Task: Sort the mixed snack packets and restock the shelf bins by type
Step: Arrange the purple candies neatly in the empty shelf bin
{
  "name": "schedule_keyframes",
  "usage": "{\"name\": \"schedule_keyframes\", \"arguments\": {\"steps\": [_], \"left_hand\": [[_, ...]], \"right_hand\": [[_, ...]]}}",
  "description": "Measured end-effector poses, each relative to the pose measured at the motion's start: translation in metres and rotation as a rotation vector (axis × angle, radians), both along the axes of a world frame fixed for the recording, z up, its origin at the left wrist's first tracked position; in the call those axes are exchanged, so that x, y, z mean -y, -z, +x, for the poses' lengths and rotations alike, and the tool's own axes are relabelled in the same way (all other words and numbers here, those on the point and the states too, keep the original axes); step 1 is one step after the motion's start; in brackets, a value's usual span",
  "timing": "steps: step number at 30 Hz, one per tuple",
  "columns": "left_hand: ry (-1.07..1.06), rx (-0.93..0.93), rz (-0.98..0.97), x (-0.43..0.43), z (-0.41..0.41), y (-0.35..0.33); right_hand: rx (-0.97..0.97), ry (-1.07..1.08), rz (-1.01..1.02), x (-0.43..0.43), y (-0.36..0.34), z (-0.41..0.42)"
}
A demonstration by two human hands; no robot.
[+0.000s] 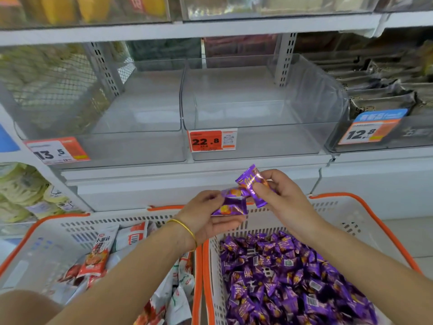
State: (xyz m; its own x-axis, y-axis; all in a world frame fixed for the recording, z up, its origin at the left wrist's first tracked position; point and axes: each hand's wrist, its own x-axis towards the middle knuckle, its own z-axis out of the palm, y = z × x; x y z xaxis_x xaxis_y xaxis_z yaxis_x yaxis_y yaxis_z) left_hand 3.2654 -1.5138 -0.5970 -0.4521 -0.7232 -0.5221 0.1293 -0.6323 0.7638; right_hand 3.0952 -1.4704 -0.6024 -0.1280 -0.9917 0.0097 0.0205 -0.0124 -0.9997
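A white shelf [187, 177] holds clear bins [257, 146] above two orange-rimmed baskets. The left hand [206, 216] has its fingers pinched on two purple packets [230, 205]. The fingers of the right hand [281, 198] grip a third packet [250, 182] touching them, above the right basket [365, 213] heaped with purple sweets [293, 277], beside the left basket [35, 228].

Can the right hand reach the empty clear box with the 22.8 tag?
Probably yes. The right hand, pinching a purple packet, is just below the clear box, whose top looks open, with nothing between them.
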Motion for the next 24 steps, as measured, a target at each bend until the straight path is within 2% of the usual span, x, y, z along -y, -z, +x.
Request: {"name": "schedule_keyframes", "arguments": {"steps": [2,7,12,17,20,24], "left_hand": [[-0.019,-0.062,0.048,0.002,-0.005,-0.002],[0.014,-0.147,0.117,0.004,-0.001,-0.002],[0.004,-0.122,-0.102,0.001,0.002,-0.002],[0.03,0.165,-0.466,0.001,-0.005,-0.005],[-0.031,0.183,-0.512,0.003,-0.004,-0.011],[-0.005,0.025,-0.434,0.01,-0.004,-0.036]], "right_hand": [[-0.116,-0.037,-0.039,-0.002,0.002,0.004],[-0.089,-0.105,-0.084,-0.001,-0.001,0.006],[0.047,-0.072,-0.04,0.006,-0.015,0.002],[0.098,-0.287,0.187,0.006,-0.024,0.0],[0.191,-0.293,0.2,0.006,-0.026,0.002],[0.393,-0.262,0.141,0.011,-0.036,-0.008]]}}
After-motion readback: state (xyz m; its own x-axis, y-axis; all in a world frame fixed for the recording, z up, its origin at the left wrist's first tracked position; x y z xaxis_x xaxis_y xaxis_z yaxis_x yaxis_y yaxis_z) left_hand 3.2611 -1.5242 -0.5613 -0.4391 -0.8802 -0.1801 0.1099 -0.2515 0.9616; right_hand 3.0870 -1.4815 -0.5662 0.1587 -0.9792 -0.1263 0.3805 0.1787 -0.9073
